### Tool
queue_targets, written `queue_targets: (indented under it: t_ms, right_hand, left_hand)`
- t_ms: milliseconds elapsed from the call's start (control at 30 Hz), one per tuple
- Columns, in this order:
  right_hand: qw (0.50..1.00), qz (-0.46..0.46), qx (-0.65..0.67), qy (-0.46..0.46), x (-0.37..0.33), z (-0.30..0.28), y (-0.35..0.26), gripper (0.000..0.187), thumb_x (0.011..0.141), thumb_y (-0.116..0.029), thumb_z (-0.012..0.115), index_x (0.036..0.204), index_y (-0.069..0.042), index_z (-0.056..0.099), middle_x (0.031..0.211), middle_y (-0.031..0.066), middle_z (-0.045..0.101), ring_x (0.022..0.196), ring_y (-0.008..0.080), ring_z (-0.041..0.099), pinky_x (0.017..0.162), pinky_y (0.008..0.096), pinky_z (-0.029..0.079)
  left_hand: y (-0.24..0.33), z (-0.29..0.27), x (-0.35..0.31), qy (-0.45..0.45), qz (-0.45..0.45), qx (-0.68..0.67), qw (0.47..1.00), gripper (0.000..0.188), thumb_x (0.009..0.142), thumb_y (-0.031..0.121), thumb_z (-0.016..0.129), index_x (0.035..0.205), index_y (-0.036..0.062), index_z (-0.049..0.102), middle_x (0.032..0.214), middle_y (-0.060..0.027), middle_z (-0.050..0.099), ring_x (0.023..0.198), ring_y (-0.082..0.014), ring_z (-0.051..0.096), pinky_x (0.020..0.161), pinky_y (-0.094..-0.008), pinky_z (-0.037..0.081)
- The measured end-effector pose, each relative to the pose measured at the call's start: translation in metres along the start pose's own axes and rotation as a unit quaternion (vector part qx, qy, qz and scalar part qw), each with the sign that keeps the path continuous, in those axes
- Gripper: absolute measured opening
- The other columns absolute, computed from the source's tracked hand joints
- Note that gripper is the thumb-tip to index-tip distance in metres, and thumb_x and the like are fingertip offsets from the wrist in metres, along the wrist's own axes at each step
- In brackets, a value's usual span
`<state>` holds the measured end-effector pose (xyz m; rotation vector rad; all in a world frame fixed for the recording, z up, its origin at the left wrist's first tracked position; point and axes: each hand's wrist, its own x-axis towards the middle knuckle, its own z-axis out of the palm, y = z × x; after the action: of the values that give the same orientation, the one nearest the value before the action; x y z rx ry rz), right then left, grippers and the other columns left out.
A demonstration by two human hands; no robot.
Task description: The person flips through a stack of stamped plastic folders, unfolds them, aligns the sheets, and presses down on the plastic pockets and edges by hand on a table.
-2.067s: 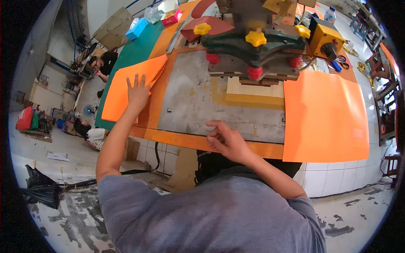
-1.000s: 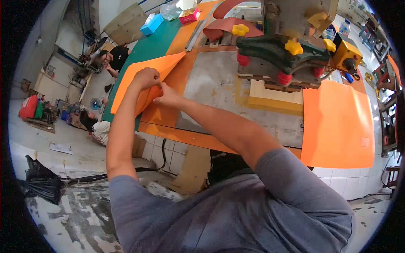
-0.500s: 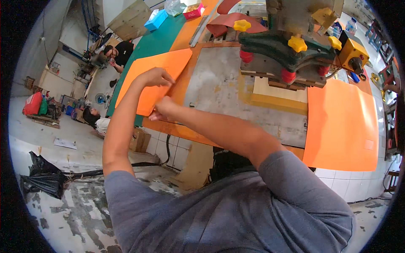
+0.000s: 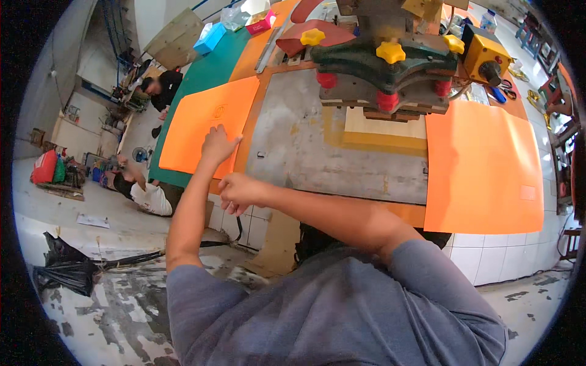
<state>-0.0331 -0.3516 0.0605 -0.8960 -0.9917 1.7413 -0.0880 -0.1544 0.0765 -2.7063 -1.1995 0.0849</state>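
Note:
A stack of orange sheets [image 4: 201, 122] lies flat at the left of the table, with a small pressed mark on its top sheet. My left hand [image 4: 220, 146] rests on the stack's near right part, palm down, fingers spread. Just off the stack's near corner, at the table's front edge, hangs my right hand [image 4: 241, 192]. Its fingers are loosely bent and slightly apart, and nothing shows in them. A press head [image 4: 384, 79] with yellow star knobs and red collars stands over the grey metal plate [image 4: 287, 134]. Another orange sheet [image 4: 482, 171] lies to the right, overhanging the front edge.
A pale board [image 4: 384, 128] sits beneath the press head. A yellow control box [image 4: 488, 58] and scissors [image 4: 508, 89] are at the right. Blue [image 4: 209, 38] and pink [image 4: 260, 22] tissue boxes stand on the green mat [image 4: 210, 67]. Two people are beyond the table's left side.
My left hand has moved from above the stack down onto it, nearer me. My right hand has come off the stack's near corner toward me. The top sheet's pressed mark now shows.

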Motion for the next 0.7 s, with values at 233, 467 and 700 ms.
queue_targets:
  t_ms: [233, 467, 700]
  right_hand:
    - [0.995, -0.071, -0.068, 0.022, -0.084, -0.025, 0.013, 0.041, 0.1, -0.014, 0.059, 0.137, 0.002, 0.05, 0.098, 0.015, 0.074, 0.076, 0.0202, 0.073, 0.06, 0.0348, 0.061]
    - [0.984, -0.094, -0.091, 0.119, -0.217, -0.063, 0.01, 0.036, 0.107, -0.022, 0.06, 0.138, -0.004, 0.058, 0.107, 0.0038, 0.072, 0.085, 0.0101, 0.066, 0.068, 0.0264, 0.055]
    - [0.955, -0.092, -0.092, 0.266, -0.306, -0.089, 0.01, 0.032, 0.106, -0.018, 0.061, 0.135, -0.004, 0.062, 0.107, 0.0063, 0.075, 0.086, 0.0102, 0.065, 0.071, 0.0278, 0.056]
  left_hand:
    - [0.002, 0.036, -0.015, 0.08, 0.024, 0.12, 0.989, 0.052, 0.098, 0.038, 0.067, 0.125, -0.0048, 0.058, 0.105, -0.0233, 0.068, 0.096, -0.0391, 0.072, 0.071, -0.0475, 0.063]
    - [-0.017, 0.031, 0.009, 0.063, 0.04, 0.13, 0.989, 0.044, 0.102, 0.029, 0.06, 0.129, -0.0057, 0.057, 0.088, -0.025, 0.072, 0.078, -0.0388, 0.074, 0.068, -0.0472, 0.061]
    - [-0.056, 0.004, 0.027, 0.011, 0.053, 0.087, 0.995, 0.032, 0.106, 0.031, 0.055, 0.115, 0.0016, 0.063, 0.095, -0.0256, 0.074, 0.084, -0.0445, 0.073, 0.072, -0.0555, 0.058]
